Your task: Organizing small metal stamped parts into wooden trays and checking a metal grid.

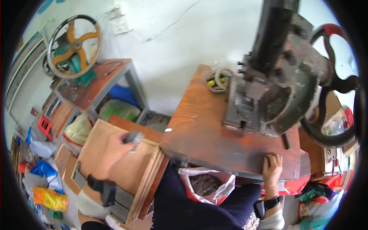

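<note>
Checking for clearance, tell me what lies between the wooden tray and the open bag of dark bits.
The head view shows a strip of brown board, then the person's left thigh, between the tray and bag.

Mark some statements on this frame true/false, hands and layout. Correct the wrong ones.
1. The right hand touches the wooden bench. True.
2. The left hand is empty. False: it holds something grey, too blurred to identify.
3. The orange-spoked wheel is right of the press. False: it is to the press's left, at the picture's upper left.
4. An open sack holding dark material shows below the bench's front edge. True.
5. Only the right wrist wears a black device. False: both wrists do.
</note>
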The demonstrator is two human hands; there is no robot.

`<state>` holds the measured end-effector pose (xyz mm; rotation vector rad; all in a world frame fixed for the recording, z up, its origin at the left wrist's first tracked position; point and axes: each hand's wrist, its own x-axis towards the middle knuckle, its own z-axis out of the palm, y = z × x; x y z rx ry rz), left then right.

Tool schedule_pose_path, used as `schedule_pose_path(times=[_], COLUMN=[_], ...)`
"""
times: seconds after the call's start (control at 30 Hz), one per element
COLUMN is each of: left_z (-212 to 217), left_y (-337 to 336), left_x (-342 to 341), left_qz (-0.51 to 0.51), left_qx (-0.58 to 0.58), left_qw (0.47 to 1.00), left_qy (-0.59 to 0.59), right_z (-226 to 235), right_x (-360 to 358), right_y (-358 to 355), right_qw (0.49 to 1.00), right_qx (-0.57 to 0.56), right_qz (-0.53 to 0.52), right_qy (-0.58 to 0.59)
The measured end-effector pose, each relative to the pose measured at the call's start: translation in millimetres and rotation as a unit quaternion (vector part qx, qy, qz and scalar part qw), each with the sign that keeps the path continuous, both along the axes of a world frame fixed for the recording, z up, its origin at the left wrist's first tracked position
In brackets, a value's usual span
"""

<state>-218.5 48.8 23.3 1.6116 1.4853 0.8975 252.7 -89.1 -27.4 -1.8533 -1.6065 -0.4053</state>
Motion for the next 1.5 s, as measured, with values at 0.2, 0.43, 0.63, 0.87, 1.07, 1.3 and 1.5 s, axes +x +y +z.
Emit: schedule_pose_path(times=[0.2, 0.43, 0.63, 0.87, 1.07, 1.3, 1.5], left_z=[84, 85, 64, 29, 11, 9, 6], left_y=[50, 66, 82, 94, 100, 101, 93], left_x=[245, 339, 345, 327, 334, 332, 331], left_qz=[-0.16, -0.157, -0.219, -0.203, -0.16, -0.185, -0.154], left_qx=[0.134, 0.168, 0.174, 0.412, 0.398, 0.332, 0.359], left_qw=[0.97, 0.947, 0.959, 0.883, 0.903, 0.922, 0.918], left_qy=[0.123, 0.224, 0.046, 0.099, -0.025, -0.076, -0.067], right_z=[17, 14, 12, 29, 76, 93, 81], right_x=[6, 14, 15, 14, -10, -31, -20], right_y=[-13, -18, -20, -1, 88, 145, 136], right_qw=[1.0, 0.999, 0.999, 0.991, 0.983, 0.988, 0.981], right_qx=[0.024, 0.025, 0.027, 0.038, 0.116, 0.038, 0.046], right_qz=[-0.002, -0.008, -0.012, 0.056, 0.086, 0.022, 0.065], right_qy=[0.019, 0.037, 0.033, 0.114, 0.114, 0.148, 0.178])
